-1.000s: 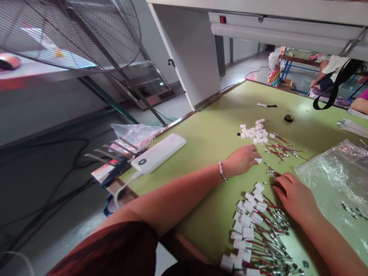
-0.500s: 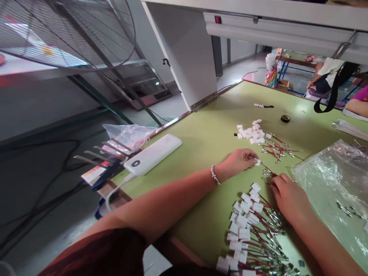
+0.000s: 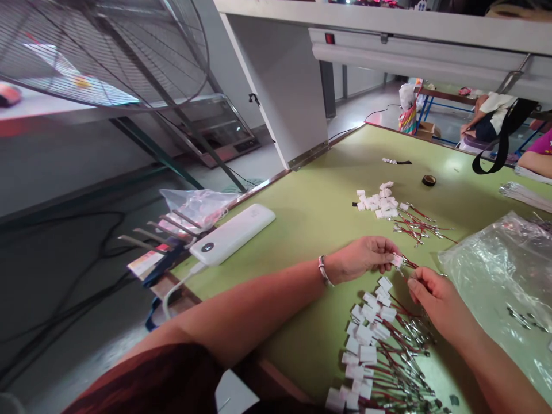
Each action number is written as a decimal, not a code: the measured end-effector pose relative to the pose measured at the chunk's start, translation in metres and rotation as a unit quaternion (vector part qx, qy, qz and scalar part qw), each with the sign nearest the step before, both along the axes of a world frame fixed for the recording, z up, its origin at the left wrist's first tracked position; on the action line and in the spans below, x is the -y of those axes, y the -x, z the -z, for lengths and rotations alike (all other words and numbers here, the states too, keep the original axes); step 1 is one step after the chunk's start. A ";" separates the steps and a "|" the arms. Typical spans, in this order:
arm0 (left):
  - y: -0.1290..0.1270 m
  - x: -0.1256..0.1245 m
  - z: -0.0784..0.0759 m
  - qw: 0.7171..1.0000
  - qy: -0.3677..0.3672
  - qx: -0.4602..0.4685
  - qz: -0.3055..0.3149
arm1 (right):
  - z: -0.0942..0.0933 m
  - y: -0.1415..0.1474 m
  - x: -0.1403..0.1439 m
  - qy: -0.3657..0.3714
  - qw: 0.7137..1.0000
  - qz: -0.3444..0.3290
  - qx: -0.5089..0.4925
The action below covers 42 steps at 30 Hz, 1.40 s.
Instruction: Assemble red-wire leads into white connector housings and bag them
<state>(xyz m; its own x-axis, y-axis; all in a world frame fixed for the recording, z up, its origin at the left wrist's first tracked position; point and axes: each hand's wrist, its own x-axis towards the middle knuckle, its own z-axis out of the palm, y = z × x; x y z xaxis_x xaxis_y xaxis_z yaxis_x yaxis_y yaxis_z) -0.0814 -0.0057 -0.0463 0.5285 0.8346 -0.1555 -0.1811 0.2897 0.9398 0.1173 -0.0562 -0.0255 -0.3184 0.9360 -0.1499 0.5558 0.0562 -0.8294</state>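
Observation:
My left hand pinches a small white connector just above the green table. My right hand holds the red wires that run out of that connector, so both hands meet on one wire piece. Below them lies a long row of several finished pieces, white connectors with red wires and metal ends. Farther back sits a pile of loose white connectors beside several red wires.
A white power bank with a cable lies at the table's left edge. A clear plastic bag covers the right side. A tape roll lies farther back. A large fan guard stands left. Other people sit at the far right.
My left hand lifted the white connector off the table and drew it toward me. My right hand rose from the table and took the red wires at it.

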 end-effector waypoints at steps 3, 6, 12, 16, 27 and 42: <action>0.001 -0.001 0.000 1.000 0.002 0.013 0.008 | 0.002 0.000 0.000 0.044 0.998 0.009 -0.048; 0.003 -0.002 -0.001 1.000 -0.003 0.000 0.001 | 0.007 -0.004 -0.001 0.052 0.996 0.029 -0.063; 0.003 0.000 -0.003 1.000 -0.009 0.005 0.017 | 0.008 -0.007 0.000 0.067 0.995 0.022 -0.064; 0.001 0.002 -0.007 0.997 -0.053 -0.029 0.038 | 0.003 -0.006 0.000 0.097 0.994 0.012 -0.042; -0.013 0.011 0.002 0.992 -0.091 -0.070 0.053 | 0.004 0.006 0.002 0.025 0.998 0.045 -0.024; 0.061 -0.079 0.020 0.641 -0.492 -0.576 -0.126 | 0.004 0.001 -0.002 -0.102 0.984 -0.077 0.126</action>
